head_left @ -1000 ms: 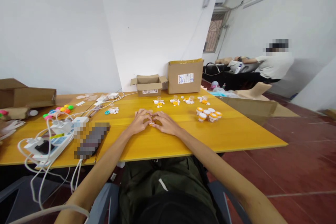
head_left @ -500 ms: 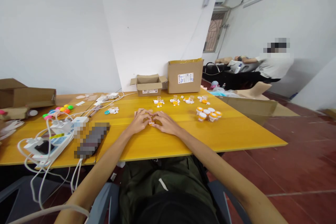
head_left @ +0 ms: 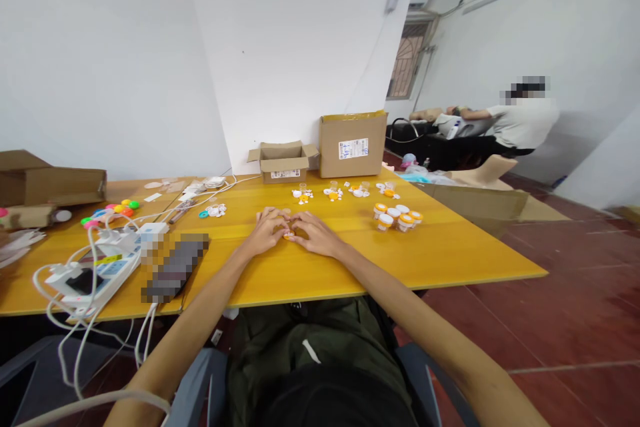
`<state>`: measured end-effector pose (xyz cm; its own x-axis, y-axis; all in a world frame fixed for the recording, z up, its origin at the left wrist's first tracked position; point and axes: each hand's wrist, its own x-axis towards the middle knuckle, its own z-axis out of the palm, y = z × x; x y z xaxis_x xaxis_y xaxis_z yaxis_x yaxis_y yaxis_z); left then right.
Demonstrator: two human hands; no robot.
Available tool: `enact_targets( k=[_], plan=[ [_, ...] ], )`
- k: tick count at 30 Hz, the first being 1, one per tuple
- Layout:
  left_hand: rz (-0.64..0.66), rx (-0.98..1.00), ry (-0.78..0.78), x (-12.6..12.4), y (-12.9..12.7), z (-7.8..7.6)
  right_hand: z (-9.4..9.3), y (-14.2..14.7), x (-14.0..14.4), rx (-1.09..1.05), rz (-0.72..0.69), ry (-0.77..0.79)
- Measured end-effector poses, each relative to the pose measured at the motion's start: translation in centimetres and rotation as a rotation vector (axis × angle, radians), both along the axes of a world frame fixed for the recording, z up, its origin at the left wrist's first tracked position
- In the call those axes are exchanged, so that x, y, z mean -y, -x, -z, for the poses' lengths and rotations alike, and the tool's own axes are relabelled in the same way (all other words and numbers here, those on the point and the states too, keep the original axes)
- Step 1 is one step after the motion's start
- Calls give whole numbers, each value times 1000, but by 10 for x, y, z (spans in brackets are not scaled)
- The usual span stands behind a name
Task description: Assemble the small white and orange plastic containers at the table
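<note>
My left hand [head_left: 269,230] and my right hand [head_left: 313,232] meet over the yellow table [head_left: 320,277], fingers curled toward each other. Between their fingertips they grip a small orange-and-white plastic part [head_left: 288,236], mostly covered by the fingers. Beyond my hands lie little piles of white and orange parts with clear cups, such as the nearest pile [head_left: 303,197] and another pile [head_left: 333,194]. Off to the right stands a cluster of small clear jars [head_left: 397,217] with orange and white lids.
An open carton [head_left: 284,163] and a taller cardboard box [head_left: 353,147] stand at the back. Leftward are a power strip [head_left: 117,267] with white cables, a blurred dark device [head_left: 176,268], white rings [head_left: 216,211] and coloured balls [head_left: 120,208]. Another person [head_left: 523,120] sits far right.
Both hands stay in the same place around the small part, with only a slight shift of the fingers. The other person's head has moved slightly.
</note>
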<state>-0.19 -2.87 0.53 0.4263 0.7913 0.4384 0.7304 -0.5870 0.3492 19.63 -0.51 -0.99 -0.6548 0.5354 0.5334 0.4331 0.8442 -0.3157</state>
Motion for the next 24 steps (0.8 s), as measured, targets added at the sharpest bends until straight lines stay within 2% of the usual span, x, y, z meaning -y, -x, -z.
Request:
enact_targets(
  k=[24],
  plan=[
    [-1,-34,-3,-1,0,2,-3,0,2,7,-10,8]
  ],
)
